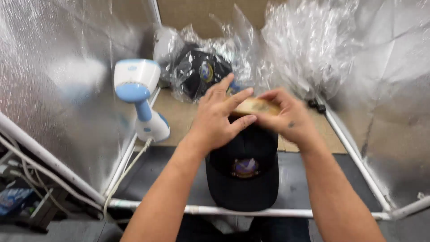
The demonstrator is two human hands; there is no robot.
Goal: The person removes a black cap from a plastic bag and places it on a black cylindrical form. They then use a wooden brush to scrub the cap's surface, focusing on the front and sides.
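Black cap (244,172) (emblem up) lies under both hands' fingers (237,99).

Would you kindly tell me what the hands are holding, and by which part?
Both the left hand and right hand grip the black cap at its brim, at the far end from the camera.

Garment workshop, foil-lined steaming booth (58,89), steamer (136,96)
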